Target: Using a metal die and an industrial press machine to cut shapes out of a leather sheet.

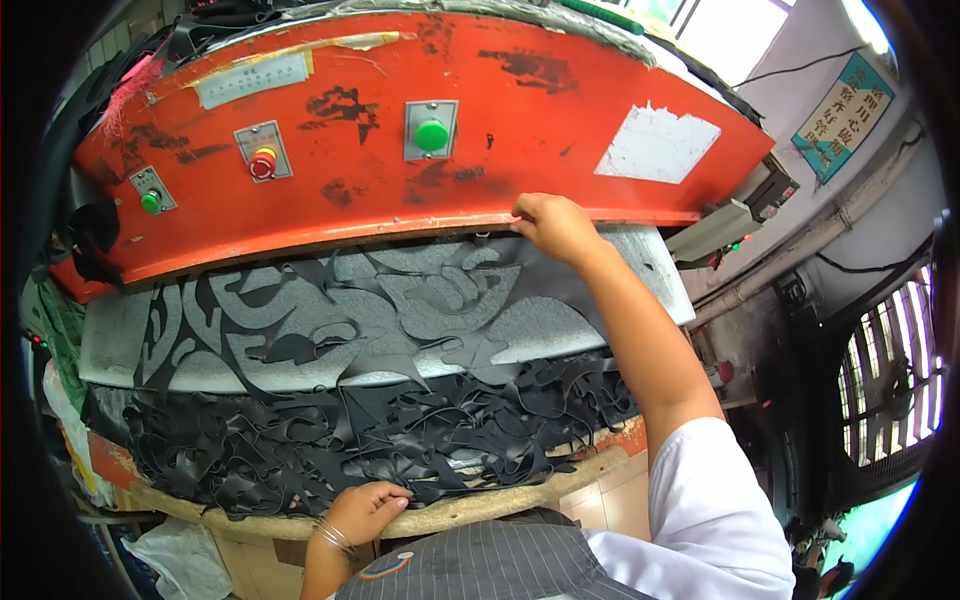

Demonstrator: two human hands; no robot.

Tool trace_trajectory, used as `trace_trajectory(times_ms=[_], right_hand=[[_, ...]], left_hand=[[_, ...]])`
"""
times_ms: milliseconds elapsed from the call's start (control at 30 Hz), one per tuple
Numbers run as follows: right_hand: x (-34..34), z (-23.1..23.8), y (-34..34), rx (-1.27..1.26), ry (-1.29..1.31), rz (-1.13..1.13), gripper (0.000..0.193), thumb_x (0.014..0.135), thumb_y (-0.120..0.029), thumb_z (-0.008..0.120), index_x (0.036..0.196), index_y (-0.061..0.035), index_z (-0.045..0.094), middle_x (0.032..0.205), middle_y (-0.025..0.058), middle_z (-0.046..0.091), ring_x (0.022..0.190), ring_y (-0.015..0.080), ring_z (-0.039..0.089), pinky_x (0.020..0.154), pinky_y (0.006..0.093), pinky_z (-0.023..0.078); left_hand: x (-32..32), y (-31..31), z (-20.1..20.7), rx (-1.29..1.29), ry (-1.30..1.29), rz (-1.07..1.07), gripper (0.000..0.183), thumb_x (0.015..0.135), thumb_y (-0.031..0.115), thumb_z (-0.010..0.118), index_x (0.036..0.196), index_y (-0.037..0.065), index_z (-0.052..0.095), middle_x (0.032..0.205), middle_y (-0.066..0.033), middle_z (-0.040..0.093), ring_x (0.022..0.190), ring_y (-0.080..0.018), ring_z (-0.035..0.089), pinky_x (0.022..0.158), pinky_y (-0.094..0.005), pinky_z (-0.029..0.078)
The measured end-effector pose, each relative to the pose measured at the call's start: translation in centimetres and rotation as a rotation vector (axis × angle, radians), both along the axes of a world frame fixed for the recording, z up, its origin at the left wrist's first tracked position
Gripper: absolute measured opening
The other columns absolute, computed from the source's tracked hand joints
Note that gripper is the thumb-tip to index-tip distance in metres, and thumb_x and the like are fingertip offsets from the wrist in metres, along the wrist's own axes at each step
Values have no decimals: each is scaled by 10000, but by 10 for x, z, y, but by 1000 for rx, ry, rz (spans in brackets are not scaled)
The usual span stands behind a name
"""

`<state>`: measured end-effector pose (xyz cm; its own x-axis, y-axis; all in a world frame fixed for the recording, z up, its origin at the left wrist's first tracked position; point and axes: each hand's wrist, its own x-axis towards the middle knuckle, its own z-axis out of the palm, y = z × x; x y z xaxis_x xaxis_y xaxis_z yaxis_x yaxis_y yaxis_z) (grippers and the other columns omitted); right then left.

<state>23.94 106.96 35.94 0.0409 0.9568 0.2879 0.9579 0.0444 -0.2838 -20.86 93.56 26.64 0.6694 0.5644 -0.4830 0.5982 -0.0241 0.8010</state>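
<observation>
My right hand (pixel 556 226) is raised at the lower lip of an orange-red machine panel (pixel 320 190). Its fingers are curled closed against that lip; what they hold, if anything, is hidden. Below it, a grey cutting bed (pixel 640 262) carries a black sheet (pixel 545 285) with curved shapes cut out of it. Low in front of my body, my left hand (pixel 366 510) rests by the padded front edge (pixel 530 488), beside a heap of black scraps (pixel 300 440). The left fingers are bent together, and I cannot make out anything in them.
On the panel sit a large green button (pixel 431 135), a red stop button (pixel 262 163) and a small green knob (pixel 151 202). A metal box (pixel 715 232) juts out right of the bed. A clear plastic bag (pixel 180 560) lies low at left. A barred window (pixel 895 370) is at right.
</observation>
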Motion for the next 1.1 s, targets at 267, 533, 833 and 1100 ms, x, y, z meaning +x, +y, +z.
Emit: trace_trajectory(times_ms=[267,533,833,1100], right_hand=[[15,-75,30,118,-597,290,223,833,-156,557,1035,-111,640,1070,23,626,1026,205,580,782,369,485],[30,-89,71,7,-536,335,202,862,-145,512,1037,-99,604,1116,30,620,1061,208,559,846,344,461],[41,-88,77,-49,-453,476,147,846,-107,512,977,-69,565,963,82,598,988,247,568,828,344,489],[26,-68,76,-214,-545,518,599,839,-583,578,1083,-36,569,986,77,574,1000,292,543,861,397,471]], left_hand=[[-5,7,-16,-369,-96,39,253,955,221,606,1133,55,677,849,-20,684,749,-67,588,663,-223,471],[-6,26,-13,-860,-231,257,301,1013,161,489,1234,-16,589,840,-21,599,667,-52,486,608,-182,418],[-6,26,-10,-811,-260,345,313,1007,144,489,1270,-9,566,827,-22,604,677,-52,516,628,-185,439],[-6,18,-6,-668,-253,319,335,1003,178,492,1271,-10,561,827,-50,622,672,-74,540,622,-194,435]])
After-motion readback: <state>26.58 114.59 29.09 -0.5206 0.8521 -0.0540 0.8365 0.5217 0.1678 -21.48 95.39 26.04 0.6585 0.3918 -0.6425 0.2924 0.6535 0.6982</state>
